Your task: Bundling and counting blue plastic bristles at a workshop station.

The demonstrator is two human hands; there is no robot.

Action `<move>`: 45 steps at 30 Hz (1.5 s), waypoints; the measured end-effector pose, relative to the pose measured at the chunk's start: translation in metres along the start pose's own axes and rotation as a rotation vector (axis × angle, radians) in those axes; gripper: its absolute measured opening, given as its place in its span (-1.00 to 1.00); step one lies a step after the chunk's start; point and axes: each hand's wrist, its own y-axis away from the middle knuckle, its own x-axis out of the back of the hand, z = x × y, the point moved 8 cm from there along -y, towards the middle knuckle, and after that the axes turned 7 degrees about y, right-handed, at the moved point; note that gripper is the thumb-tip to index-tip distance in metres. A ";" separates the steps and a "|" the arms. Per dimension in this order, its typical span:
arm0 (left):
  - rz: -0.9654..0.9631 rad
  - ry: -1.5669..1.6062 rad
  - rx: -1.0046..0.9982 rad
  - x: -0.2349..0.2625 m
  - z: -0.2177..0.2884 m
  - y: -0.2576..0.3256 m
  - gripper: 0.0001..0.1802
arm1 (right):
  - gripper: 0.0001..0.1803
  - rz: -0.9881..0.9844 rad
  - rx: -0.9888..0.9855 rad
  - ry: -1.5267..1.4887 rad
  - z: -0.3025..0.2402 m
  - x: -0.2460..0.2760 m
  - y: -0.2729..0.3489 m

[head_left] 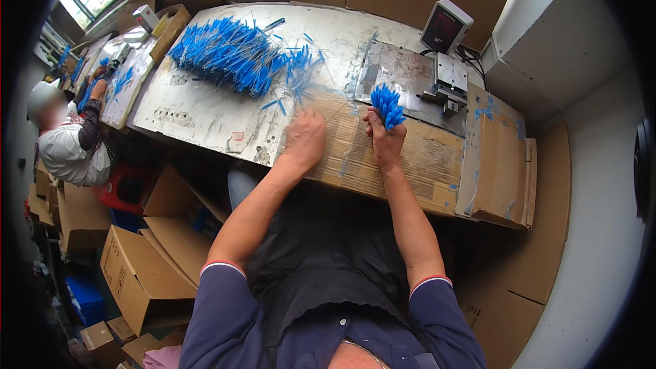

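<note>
My right hand (388,138) is wrapped round an upright bundle of slim blue-ended pieces (387,106), over the cardboard sheet at the table's front. To its left, my left hand (305,138) hovers low with its fingers curled in. What those fingers hold, if anything, cannot be made out, and the area just beyond them is smeared by motion. A large heap of the same pieces (229,55), blue with thin pale wire-like stems, lies farther back on the left. Several loose ones are scattered between the heap and my left hand.
A cardboard sheet (427,171) covers the front of the white table (198,113). At the right stand a small metal device (447,82) on a metal plate and a box-shaped display (445,26). Cardboard boxes (147,273) crowd the lower left. Another person (72,140) works at a farther table.
</note>
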 end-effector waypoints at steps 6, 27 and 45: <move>-0.004 -0.055 0.026 0.006 0.012 0.006 -0.86 | -0.69 -0.118 0.741 0.537 -0.075 -0.037 0.028; 0.024 0.215 -0.239 0.039 -0.051 0.001 -0.83 | -0.86 0.168 -0.038 -0.293 0.005 0.032 -0.019; 0.256 0.506 -0.339 0.046 -0.008 -0.004 -0.80 | -0.86 -0.042 -0.058 -0.162 0.000 -0.003 -0.009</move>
